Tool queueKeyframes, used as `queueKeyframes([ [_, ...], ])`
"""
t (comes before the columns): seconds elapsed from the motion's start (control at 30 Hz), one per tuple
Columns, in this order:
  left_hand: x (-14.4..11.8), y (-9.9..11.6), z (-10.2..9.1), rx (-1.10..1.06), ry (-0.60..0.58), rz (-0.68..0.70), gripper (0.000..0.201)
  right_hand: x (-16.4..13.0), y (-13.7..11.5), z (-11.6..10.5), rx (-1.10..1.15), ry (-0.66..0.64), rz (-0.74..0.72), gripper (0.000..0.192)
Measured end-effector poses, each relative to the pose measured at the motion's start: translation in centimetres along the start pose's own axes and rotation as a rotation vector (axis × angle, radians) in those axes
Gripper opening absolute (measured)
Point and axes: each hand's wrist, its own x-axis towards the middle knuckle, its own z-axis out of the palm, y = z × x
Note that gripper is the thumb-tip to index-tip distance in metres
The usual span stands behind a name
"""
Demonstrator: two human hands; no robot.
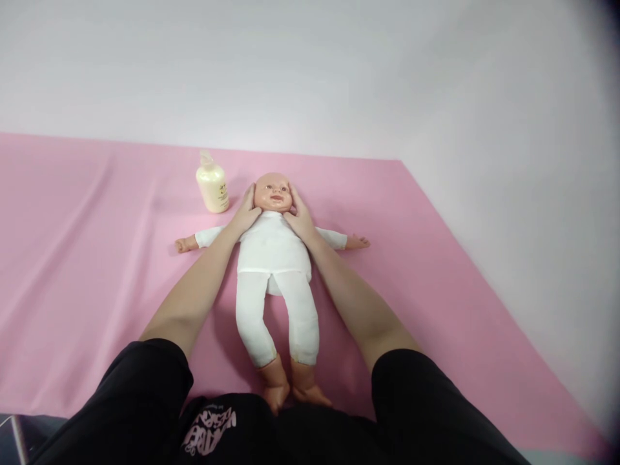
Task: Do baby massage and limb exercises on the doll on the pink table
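A baby doll [274, 242] with a bare head and a white cloth body lies on its back, face up, with its feet toward me. My left hand [246, 212] cups the left side of the doll's head, thumb near its neck. Against the other side of the head rests my right hand [301, 216], its fingers reaching up along the cheek. Both hands hold the head between them, and the fingertips are partly hidden beside it. The doll's arms stretch out sideways under my wrists.
A pale yellow pump bottle [213, 187] stands upright just beyond my left hand. Beneath everything spreads a pink sheet [397, 278] with folds on the left. A white wall [310, 77] rises behind and to the right. A dark object [33, 433] shows at bottom left.
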Motion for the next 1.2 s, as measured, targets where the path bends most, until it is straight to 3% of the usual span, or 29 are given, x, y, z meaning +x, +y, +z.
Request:
queueKeyframes([
  [0.27, -0.4, 0.1, 0.0, -0.012, -0.03, 0.033, 0.11, -0.2, -0.5, 0.1, 0.061, -0.003, 0.048, 0.103],
  [0.53, 0.3, 0.0, 0.2, -0.028, 0.057, -0.002, 0.1, 0.7, 1.0, 0.2, 0.099, 0.082, -0.017, 0.079],
  [0.83, -0.1, -0.1, 0.1, -0.042, 0.039, 0.005, 0.101, 0.2, 0.4, 0.1, 0.08, 0.038, -0.007, 0.099],
  [1.07, 0.4, -0.9, 0.4, -0.046, 0.071, 0.02, 0.101, 0.5, 1.3, 0.3, 0.107, 0.043, 0.031, 0.099],
  [1.2, 0.4, -0.8, 0.4, -0.008, 0.066, 0.027, 0.1, 0.7, 1.8, 0.2, 0.078, 0.078, -0.017, 0.089],
])
